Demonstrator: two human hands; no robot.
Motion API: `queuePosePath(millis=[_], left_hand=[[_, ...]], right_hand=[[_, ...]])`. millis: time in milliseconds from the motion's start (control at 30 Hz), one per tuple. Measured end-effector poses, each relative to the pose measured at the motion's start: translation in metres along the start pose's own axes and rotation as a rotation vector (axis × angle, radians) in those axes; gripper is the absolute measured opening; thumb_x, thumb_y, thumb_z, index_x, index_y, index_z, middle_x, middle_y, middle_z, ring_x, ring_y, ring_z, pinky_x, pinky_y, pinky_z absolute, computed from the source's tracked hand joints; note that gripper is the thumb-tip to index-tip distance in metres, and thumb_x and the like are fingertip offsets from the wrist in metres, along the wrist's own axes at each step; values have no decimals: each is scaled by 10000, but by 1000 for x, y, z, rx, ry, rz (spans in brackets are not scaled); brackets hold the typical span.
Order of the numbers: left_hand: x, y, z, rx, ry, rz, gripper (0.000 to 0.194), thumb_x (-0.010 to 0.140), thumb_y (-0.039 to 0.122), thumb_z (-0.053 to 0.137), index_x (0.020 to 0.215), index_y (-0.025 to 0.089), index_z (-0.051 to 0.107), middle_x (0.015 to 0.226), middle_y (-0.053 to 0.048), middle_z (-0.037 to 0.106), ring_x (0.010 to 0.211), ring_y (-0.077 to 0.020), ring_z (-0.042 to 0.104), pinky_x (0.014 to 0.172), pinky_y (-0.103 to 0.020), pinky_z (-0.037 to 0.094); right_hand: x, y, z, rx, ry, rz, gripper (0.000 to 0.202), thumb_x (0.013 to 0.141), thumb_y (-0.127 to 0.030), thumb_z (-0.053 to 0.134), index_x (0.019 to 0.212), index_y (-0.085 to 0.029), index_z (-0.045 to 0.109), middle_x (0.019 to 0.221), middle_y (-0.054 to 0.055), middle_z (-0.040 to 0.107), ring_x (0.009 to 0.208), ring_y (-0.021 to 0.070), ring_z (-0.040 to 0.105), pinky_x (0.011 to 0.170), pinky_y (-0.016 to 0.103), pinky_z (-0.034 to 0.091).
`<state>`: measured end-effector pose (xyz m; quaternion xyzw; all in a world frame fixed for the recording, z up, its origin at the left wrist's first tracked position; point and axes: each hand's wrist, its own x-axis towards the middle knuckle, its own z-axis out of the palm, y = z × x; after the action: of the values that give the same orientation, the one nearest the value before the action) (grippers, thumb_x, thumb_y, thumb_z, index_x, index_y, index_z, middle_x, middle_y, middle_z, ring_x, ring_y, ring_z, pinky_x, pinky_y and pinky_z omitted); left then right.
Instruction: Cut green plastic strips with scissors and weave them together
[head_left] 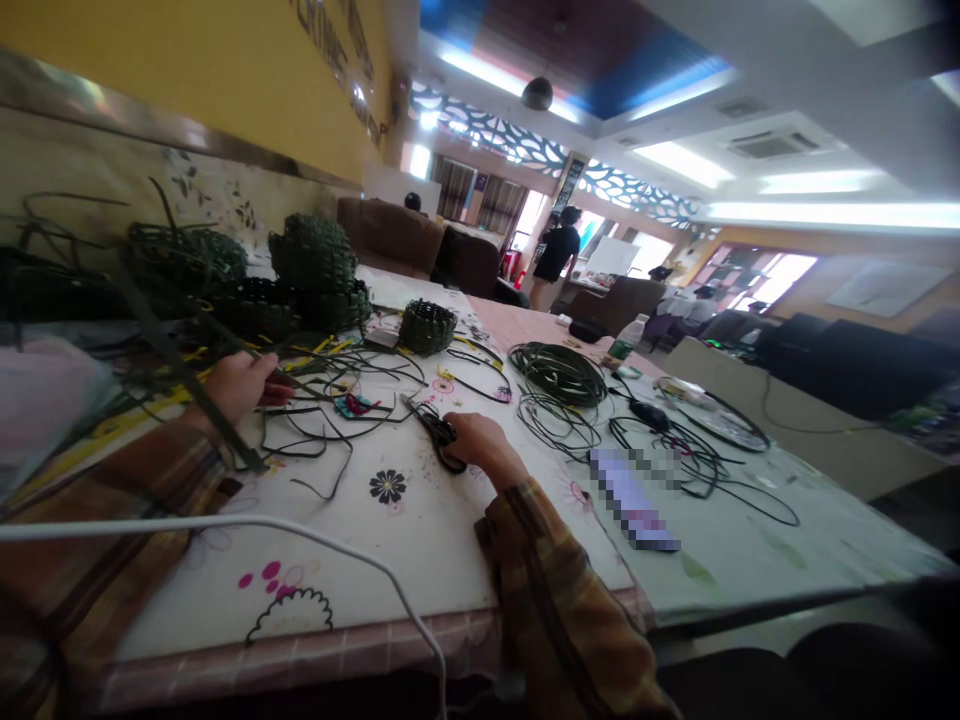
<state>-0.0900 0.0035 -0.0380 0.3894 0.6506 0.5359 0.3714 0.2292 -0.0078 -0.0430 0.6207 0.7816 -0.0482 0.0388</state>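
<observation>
My left hand (238, 385), at the left of the table, is closed on a thin dark green weaving strip (315, 392). A wider green strip (180, 370) slants across the wrist in front of it. In the middle of the table, my right hand (484, 448) is closed around the dark handles of a pair of scissors (433, 420), whose blades point up and left. Loose strip pieces (328, 450) lie between the hands. Beyond them stands a small woven green basket (427, 327). Larger woven pieces (313, 262) are stacked at the back left.
Coils of green strip (559, 375) lie to the right, near a clear bottle (628, 338) and a purple, partly blurred-out object (631, 505). A white cable (322, 540) crosses the foreground. A person in dark clothing (556, 250) stands in the background.
</observation>
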Motion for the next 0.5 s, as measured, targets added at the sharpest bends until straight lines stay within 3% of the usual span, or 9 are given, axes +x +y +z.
queuePosePath(millis=[167,333,500], left_hand=[[9,-7,-1,3,9,66,144,947,236,486,831,152,476,644,2,607,520,-124,588,546,-268,523],[9,-5,-3,39,63,136,136,927,242,480,821,161,508,595,11,603,452,-130,565,491,-269,500],[4,1,-3,81,99,173,111,906,230,493,826,164,531,543,26,588,429,-152,568,472,-281,498]], right_hand=[[1,-1,1,40,30,-62,615,776,-163,590,1383,-248,541,1190,118,701,1096,282,649,788,315,452],[1,6,-3,138,20,-63,603,782,-212,588,1378,-255,506,1087,96,720,944,244,680,704,281,447],[2,6,-3,188,-11,-21,677,760,-280,705,1404,-193,517,1271,156,659,1150,293,627,858,316,487]])
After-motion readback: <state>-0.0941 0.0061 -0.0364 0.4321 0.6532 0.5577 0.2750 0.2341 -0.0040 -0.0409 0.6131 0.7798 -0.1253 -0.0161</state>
